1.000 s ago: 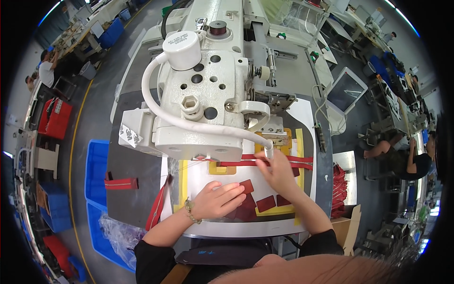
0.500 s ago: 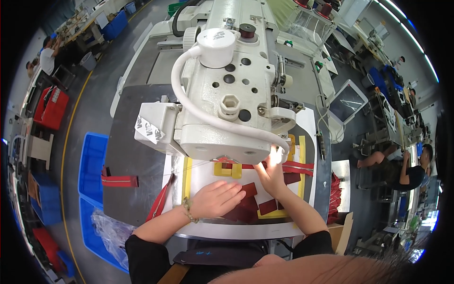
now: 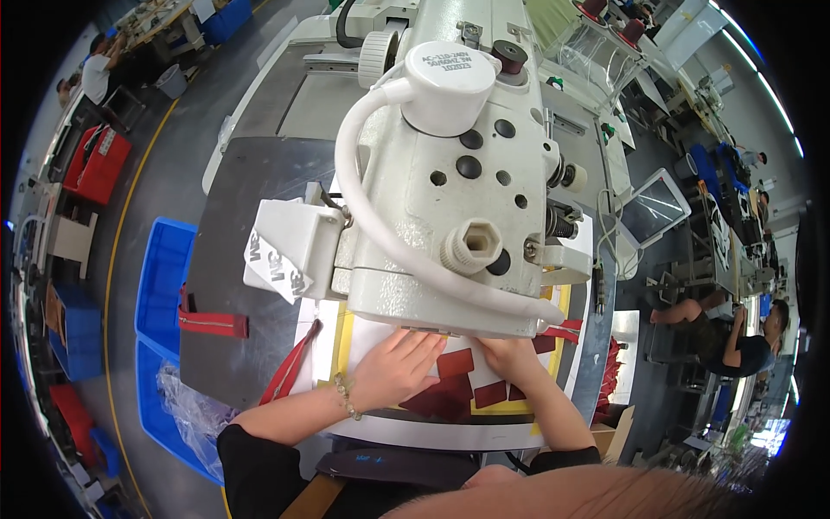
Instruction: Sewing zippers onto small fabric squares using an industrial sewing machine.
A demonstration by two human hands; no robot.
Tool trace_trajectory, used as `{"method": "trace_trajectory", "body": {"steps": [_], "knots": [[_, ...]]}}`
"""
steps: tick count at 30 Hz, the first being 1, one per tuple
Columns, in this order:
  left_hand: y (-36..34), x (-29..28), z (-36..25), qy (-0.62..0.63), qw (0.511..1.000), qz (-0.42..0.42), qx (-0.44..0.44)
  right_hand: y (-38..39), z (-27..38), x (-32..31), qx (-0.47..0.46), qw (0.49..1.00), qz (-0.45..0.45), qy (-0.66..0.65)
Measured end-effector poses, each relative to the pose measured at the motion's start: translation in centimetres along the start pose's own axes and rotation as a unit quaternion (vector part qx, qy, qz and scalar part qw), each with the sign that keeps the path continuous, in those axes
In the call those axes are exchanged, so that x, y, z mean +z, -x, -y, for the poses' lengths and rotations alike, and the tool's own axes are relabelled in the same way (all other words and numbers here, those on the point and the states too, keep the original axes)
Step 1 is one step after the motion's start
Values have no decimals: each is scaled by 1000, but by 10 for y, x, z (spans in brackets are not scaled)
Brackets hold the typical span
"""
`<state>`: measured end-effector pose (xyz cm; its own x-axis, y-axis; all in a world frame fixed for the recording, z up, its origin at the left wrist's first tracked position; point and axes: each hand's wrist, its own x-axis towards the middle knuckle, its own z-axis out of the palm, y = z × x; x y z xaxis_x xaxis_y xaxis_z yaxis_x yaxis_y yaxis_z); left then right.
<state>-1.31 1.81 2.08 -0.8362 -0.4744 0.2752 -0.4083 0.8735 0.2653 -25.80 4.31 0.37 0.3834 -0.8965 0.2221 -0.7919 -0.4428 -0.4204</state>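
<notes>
My left hand (image 3: 393, 368) lies flat with its fingers stretched out together, the tips at the lower edge of a white sewing machine head (image 3: 432, 311). Beside it, my right hand (image 3: 512, 357) reaches under the same head, which hides its fingers and anything in them. Dark red fabric pieces (image 3: 439, 396) lie between and below the hands on a white sheet edged with yellow strips (image 3: 346, 336). A red zipper strip (image 3: 290, 363) slants by my left forearm. Another red zipper end (image 3: 566, 330) shows right of my right hand.
A short red zipper piece (image 3: 214, 324) rests on the grey table (image 3: 259, 182) at left. Blue bins (image 3: 162, 268) stand beyond its left edge, one holding clear plastic. A screen (image 3: 655, 209) and a bundle of red strips (image 3: 612, 372) are on the right. Other people sit farther off.
The view has shifted, and the machine head looks larger and lower. It now covers my right fingers and the yellow frame seen before. My left fingers now reach its edge.
</notes>
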Motion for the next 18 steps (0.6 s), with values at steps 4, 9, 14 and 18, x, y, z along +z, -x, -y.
{"method": "trace_trajectory", "body": {"steps": [4,9,14,18], "knots": [[2,4,-3,5,1000,-15,-3,-2,4,-5,-6,1000,8,0],[9,10,-7,42,998,6,-40,-4,5,-3,7,999,-4,-31],[12,13,-10,43,996,56,-54,2,-1,4,45,992,-14,-116],[2,15,-5,-7,998,24,58,-10,4,-15,-22,998,-54,-19]]}}
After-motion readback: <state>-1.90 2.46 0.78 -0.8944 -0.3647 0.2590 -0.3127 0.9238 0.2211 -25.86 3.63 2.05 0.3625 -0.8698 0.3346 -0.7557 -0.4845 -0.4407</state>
